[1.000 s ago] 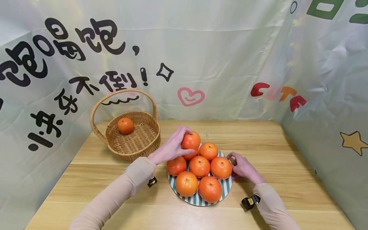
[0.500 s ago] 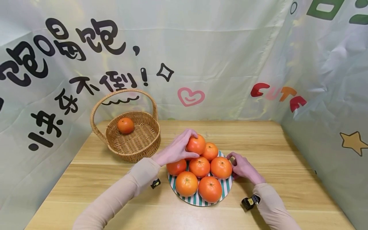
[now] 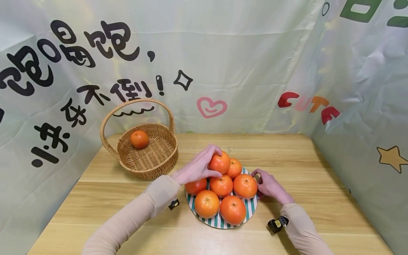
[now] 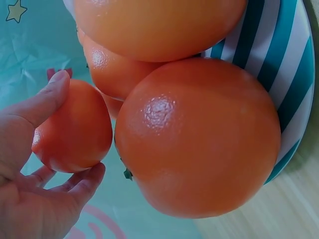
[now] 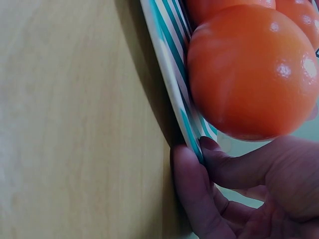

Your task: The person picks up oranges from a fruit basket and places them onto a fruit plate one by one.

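Note:
In the head view my left hand grips an orange above the back left of the round striped plate, fingers over its top and thumb at its near side. The left wrist view shows the same orange between thumb and fingers, near a larger-looking orange. Several more oranges lie on the plate, among them a front one and a right one. My right hand pinches the plate's right rim, thumb above and fingers beneath, as the right wrist view shows at the rim.
A wicker basket with a tall arched handle stands left of the plate, with one orange inside. Printed cloth walls enclose the wooden table at the back and both sides.
My left hand has moved to the right and slightly nearer with the orange, now covering an orange seen below it before. My right hand and the plate have stayed put.

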{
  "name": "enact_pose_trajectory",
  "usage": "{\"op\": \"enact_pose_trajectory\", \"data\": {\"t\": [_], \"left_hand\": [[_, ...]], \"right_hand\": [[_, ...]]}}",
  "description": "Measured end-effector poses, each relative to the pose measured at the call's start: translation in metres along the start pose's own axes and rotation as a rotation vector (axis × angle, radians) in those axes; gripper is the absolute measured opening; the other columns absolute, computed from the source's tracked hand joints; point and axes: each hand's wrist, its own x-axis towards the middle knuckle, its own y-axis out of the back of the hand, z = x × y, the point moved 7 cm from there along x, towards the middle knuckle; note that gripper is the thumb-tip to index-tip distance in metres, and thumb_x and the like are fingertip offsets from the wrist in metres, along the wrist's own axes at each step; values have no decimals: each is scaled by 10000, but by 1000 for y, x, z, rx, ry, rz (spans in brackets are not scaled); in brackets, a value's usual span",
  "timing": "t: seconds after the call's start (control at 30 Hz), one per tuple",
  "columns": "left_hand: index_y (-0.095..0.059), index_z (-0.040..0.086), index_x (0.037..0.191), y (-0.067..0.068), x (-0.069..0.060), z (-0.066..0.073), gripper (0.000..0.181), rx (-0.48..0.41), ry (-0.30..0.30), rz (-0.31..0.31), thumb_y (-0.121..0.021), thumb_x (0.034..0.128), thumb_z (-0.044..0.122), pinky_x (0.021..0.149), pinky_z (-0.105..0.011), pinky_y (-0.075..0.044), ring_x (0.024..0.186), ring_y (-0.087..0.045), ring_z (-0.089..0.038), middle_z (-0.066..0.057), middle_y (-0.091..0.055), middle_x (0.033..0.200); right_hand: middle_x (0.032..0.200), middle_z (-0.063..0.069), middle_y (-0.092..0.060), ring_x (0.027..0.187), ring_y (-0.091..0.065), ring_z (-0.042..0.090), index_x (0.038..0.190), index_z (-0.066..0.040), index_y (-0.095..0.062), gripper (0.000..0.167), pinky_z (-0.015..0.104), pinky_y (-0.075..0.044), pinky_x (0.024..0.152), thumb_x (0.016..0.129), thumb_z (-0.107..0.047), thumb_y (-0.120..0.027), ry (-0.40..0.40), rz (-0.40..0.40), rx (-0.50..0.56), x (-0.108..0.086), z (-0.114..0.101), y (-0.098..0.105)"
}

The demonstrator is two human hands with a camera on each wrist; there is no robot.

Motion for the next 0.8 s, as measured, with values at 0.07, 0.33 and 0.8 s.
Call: {"op": "enact_pose_trajectory", "data": {"t": [0.07,0.33,0.8], "left_hand": [[-427,156,1265,-1,0,0,580,-1,1,-3,-813,851,286,1050,-357,-493,1219,-532,-151,-6,-511,1304],[-431,151,1248,-2,1,-1,576,-1,1,0,-820,843,279,1038,-341,-501,1190,-548,-135,8,-513,1272],[-412,159,1288,-5,2,0,613,-11,12,-10,-815,848,298,1083,-363,-465,1244,-505,-142,-3,-492,1321]], "right_hand": [[773,142,-557,573,-604,193,1210,39,-506,360,349,-575,510,856,103,-534,-3,-2,0,0,0,0],[789,150,-552,587,-604,203,1225,39,-502,373,348,-576,517,859,106,-539,-15,-4,-5,0,0,-1],[799,150,-546,598,-607,207,1230,34,-504,373,346,-578,525,864,99,-543,-18,-2,-14,-1,0,0]]}}
